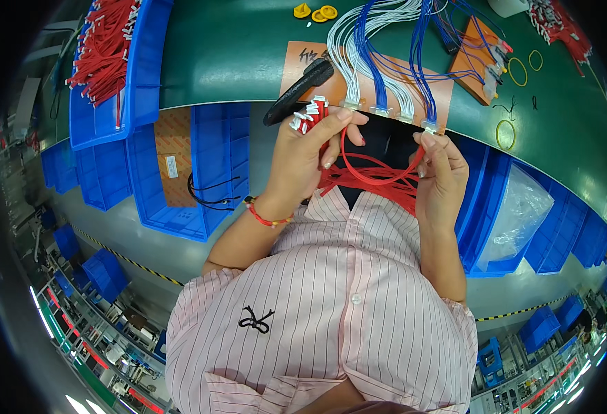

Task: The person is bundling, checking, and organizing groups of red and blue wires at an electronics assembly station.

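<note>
My left hand (pixel 308 153) grips a bundle of red wires (pixel 376 176) near their white connector ends (pixel 309 112), holding them up at the green bench's edge. My right hand (pixel 440 172) pinches one red wire that loops across from the bundle, its fingertips just under a white connector (pixel 429 126) on the blue and white wire harness (pixel 386 48). The rest of the red wires hang down over my lap. A red bracelet (pixel 265 218) is on my left wrist.
The green bench (pixel 234 48) carries an orange board (pixel 479 58), a black tool (pixel 296 91), yellow rings (pixel 315 12) and rubber bands (pixel 505 133). A blue bin of red wires (pixel 106 55) sits at the left. More blue bins (pixel 200 172) stand below, one holding a clear bag (pixel 521 214).
</note>
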`<state>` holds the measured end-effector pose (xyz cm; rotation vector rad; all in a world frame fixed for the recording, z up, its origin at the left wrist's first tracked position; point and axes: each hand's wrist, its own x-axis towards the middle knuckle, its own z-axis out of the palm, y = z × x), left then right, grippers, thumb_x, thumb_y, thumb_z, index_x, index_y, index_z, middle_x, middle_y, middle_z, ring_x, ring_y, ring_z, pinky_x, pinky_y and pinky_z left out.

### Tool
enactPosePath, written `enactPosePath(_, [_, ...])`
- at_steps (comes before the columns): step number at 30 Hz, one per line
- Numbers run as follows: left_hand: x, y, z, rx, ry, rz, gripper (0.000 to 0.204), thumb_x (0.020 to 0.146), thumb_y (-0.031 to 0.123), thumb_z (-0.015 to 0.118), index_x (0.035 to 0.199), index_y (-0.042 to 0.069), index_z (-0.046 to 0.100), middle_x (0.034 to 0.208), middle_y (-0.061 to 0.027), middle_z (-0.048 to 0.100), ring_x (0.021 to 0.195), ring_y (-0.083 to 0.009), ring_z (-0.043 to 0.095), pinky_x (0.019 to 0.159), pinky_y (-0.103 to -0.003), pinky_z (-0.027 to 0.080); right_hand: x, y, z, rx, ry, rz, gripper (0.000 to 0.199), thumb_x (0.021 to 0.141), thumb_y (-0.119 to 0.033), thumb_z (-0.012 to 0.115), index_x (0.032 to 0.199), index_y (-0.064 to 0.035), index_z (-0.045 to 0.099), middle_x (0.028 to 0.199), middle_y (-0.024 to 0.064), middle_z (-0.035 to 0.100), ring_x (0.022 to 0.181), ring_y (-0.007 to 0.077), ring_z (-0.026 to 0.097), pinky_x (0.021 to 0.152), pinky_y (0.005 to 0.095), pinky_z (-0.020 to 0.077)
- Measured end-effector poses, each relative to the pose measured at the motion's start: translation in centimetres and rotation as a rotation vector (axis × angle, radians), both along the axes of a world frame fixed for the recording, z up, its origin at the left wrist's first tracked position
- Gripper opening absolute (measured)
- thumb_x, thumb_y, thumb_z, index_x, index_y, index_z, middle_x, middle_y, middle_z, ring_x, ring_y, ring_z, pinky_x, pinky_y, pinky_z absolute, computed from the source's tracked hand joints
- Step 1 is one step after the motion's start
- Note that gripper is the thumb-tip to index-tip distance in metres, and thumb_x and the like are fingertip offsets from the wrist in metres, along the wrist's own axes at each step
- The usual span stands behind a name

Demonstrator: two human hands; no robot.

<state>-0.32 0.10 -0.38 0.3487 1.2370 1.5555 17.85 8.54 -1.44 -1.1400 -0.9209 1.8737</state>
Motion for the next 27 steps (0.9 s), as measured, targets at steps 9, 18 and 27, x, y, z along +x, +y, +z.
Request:
enactPosePath(9, [-0.7, -0.1, 1.3, -0.097, 0.153, -0.197, 0.031, 0.100, 0.021, 0.053, 0.105, -0.004, 0.070, 0.078, -0.0070, 0.069, 0.046, -0.0019, 0.036, 0.044, -0.019, 0.029, 0.2, 0.0, -0.5, -0.225, 0.244, -0.033, 0.012, 0.093, -0.012, 0.066, 0.094, -0.0004, 0.070, 0.095, 0.0089, 0.072, 0.059, 0.0059, 0.046, 0.065, 0.0233, 0.0457])
enactPosePath(18, [-0.3, -0.2, 0.5, -0.040, 0.054, -0.104, 0.028, 0.099, 0.019, 0.055, 0.100, -0.005, 0.069, 0.080, -0.0090, 0.070, 0.047, -0.0027, 0.035, 0.046, -0.019, 0.029, 0.9, 0.3, 0.7, 0.073, -0.072, 0.197, 0.027, 0.100, -0.021, 0.057, 0.107, 0.0030, 0.069, 0.084, 0.0006, 0.061, 0.075, 0.0063, 0.050, 0.072, 0.0228, 0.0420])
enactPosePath(27, [0.2, 0.0, 0.7, 0.001, 0.067, -0.072, 0.031, 0.100, 0.023, 0.055, 0.097, -0.003, 0.071, 0.072, -0.0030, 0.065, 0.046, -0.0010, 0.034, 0.044, -0.018, 0.026, -0.1, 0.2, 0.2, 0.107, 0.017, 0.231, 0.036, 0.103, -0.025, 0.052, 0.102, 0.0073, 0.069, 0.077, 0.0024, 0.055, 0.075, 0.0096, 0.048, 0.071, 0.0240, 0.0379])
